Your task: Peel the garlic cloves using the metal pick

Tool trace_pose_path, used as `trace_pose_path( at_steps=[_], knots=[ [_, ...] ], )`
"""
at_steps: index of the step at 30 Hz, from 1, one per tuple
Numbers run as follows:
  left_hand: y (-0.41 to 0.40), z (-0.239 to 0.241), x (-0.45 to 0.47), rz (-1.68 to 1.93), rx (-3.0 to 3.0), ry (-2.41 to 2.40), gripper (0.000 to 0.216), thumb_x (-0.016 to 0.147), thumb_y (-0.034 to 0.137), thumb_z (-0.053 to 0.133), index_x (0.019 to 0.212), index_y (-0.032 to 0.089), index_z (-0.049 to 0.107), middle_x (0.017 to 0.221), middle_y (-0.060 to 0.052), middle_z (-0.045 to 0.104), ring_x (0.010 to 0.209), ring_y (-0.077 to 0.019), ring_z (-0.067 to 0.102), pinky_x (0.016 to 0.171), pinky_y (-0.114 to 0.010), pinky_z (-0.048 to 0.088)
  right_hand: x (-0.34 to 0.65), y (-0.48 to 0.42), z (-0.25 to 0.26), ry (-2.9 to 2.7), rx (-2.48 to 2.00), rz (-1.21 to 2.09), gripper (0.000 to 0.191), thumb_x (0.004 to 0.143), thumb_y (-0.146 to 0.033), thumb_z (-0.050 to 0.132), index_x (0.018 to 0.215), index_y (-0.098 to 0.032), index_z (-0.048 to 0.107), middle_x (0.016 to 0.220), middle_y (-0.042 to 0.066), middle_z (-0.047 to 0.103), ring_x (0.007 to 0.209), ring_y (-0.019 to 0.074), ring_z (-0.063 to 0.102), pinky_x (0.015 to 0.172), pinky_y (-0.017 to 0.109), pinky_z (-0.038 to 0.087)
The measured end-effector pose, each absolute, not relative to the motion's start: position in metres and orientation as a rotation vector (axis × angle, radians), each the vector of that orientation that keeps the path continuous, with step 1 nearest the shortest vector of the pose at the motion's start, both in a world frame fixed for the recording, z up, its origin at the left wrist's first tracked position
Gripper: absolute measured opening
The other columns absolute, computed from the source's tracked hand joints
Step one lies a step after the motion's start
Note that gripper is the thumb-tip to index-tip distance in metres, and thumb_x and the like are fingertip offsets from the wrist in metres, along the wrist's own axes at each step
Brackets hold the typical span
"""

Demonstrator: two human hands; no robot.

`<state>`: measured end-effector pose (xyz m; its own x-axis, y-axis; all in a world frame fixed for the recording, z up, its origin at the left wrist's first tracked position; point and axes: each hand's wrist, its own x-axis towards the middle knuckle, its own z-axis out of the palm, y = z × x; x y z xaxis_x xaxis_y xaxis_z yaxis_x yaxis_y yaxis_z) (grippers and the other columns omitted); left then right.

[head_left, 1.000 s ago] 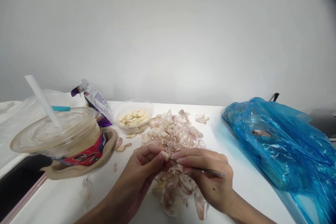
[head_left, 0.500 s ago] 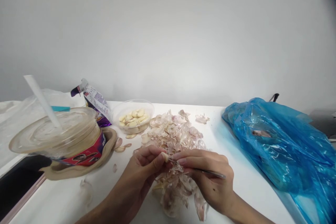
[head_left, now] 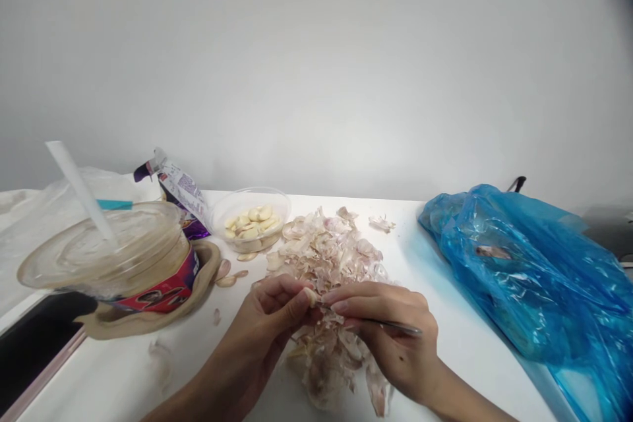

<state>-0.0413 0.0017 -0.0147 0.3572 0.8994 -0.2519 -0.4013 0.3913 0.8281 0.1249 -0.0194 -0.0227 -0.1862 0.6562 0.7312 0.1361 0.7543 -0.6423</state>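
Note:
My left hand (head_left: 274, 323) pinches a pale garlic clove (head_left: 310, 297) between thumb and forefinger. Closed around a slim metal tool (head_left: 395, 326) is my right hand (head_left: 390, 323); the tool's narrow tip meets the clove or lies right beside it. Fingers partly cover the tool, so its exact kind is unclear. Beneath and behind both hands spreads a heap of dry garlic skins (head_left: 331, 254). A clear plastic bowl (head_left: 277, 201) of peeled cloves (head_left: 252, 221) stands beyond my left hand. Several unpeeled cloves (head_left: 226, 281) lie left of the heap.
At left, a lidded drink cup (head_left: 158, 290) with a straw (head_left: 79, 188) sits in a cardboard holder (head_left: 210, 264), by a dark flat object (head_left: 44, 336). A purple packet (head_left: 182, 194) stands behind it. A blue plastic bag (head_left: 524, 277) covers the right side of the white table (head_left: 465, 349).
My right hand has shifted very slightly left, with the tool's tip now closer to the clove. My left hand keeps its place.

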Motion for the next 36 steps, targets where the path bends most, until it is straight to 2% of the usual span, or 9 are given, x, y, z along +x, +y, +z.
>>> trace_pose_path(
  at_steps=[8, 18, 23, 28, 30, 31, 33, 36],
  knots=[
    [0.002, -0.016, -0.041, 0.949, 0.767, 0.814, 0.010, 0.063, 0.020, 0.074, 0.059, 0.016, 0.066, 0.055, 0.002, 0.063, 0.056, -0.0104, 0.054, 0.058, -0.020, 0.041, 0.123, -0.021, -0.020, -1.629, -0.657, 0.645, 0.023, 0.080, -0.005, 0.055, 0.094, -0.020, 0.067, 0.088, 0.005, 0.071, 0.079, 0.0162, 0.067, 0.070, 0.029, 0.056],
    [0.000, -0.015, -0.040, 0.915, 0.785, 0.814, 0.010, 0.066, 0.020, 0.072, 0.060, 0.016, 0.065, 0.055, 0.002, 0.062, 0.058, -0.0094, 0.053, 0.059, -0.018, 0.042, 0.122, -0.020, -0.020, -1.587, -0.699, 0.613, 0.025, 0.079, -0.004, 0.057, 0.093, -0.021, 0.067, 0.088, 0.004, 0.072, 0.080, 0.0164, 0.067, 0.070, 0.028, 0.055],
    [0.002, -0.015, -0.041, 0.954, 0.728, 0.832, 0.007, 0.070, 0.018, 0.068, 0.065, 0.016, 0.065, 0.063, 0.003, 0.062, 0.063, -0.0082, 0.055, 0.064, -0.016, 0.045, 0.124, -0.021, -0.022, -1.533, -0.747, 0.605, 0.014, 0.083, -0.015, 0.054, 0.088, -0.020, 0.067, 0.085, 0.005, 0.071, 0.079, 0.0180, 0.066, 0.069, 0.031, 0.054],
    [0.005, -0.018, -0.040, 1.020, 0.662, 0.867, 0.005, 0.069, 0.017, 0.070, 0.072, 0.017, 0.066, 0.068, 0.002, 0.064, 0.067, -0.0087, 0.058, 0.067, -0.017, 0.048, 0.127, -0.020, -0.022, -1.406, -0.703, 0.683, 0.031, 0.091, -0.025, 0.039, 0.072, -0.017, 0.062, 0.072, 0.007, 0.066, 0.082, 0.0207, 0.064, 0.073, 0.035, 0.052],
    [0.006, -0.018, -0.039, 1.027, 0.668, 0.876, 0.005, 0.069, 0.017, 0.069, 0.073, 0.017, 0.065, 0.068, 0.002, 0.064, 0.068, -0.0090, 0.059, 0.069, -0.017, 0.048, 0.128, -0.018, -0.010, -1.400, -0.659, 0.765, 0.028, 0.091, -0.025, 0.041, 0.076, -0.018, 0.063, 0.075, 0.007, 0.066, 0.083, 0.0202, 0.063, 0.076, 0.035, 0.051],
    [0.006, -0.017, -0.038, 1.022, 0.675, 0.872, 0.004, 0.071, 0.018, 0.068, 0.073, 0.017, 0.065, 0.069, 0.002, 0.064, 0.070, -0.0095, 0.059, 0.070, -0.017, 0.048, 0.128, -0.019, -0.001, -1.410, -0.649, 0.843, 0.025, 0.091, -0.025, 0.041, 0.084, -0.018, 0.063, 0.083, 0.007, 0.066, 0.084, 0.0193, 0.063, 0.077, 0.034, 0.051],
    [0.006, -0.017, -0.038, 1.007, 0.665, 0.857, 0.003, 0.072, 0.018, 0.067, 0.075, 0.018, 0.065, 0.070, 0.002, 0.064, 0.072, -0.0101, 0.059, 0.072, -0.018, 0.048, 0.128, -0.025, 0.016, -1.409, -0.595, 1.079, 0.023, 0.092, -0.026, 0.039, 0.102, -0.021, 0.060, 0.098, 0.006, 0.065, 0.080, 0.0163, 0.064, 0.066, 0.028, 0.054],
    [0.007, -0.017, -0.039, 1.012, 0.600, 0.863, 0.006, 0.072, 0.015, 0.067, 0.075, 0.020, 0.065, 0.070, 0.004, 0.066, 0.070, -0.0090, 0.061, 0.071, -0.016, 0.048, 0.121, -0.055, 0.015, -1.614, -0.646, 1.203, 0.027, 0.093, -0.034, 0.038, 0.100, -0.022, 0.061, 0.092, 0.003, 0.069, 0.071, 0.0131, 0.067, 0.056, 0.022, 0.054]
  ],
)
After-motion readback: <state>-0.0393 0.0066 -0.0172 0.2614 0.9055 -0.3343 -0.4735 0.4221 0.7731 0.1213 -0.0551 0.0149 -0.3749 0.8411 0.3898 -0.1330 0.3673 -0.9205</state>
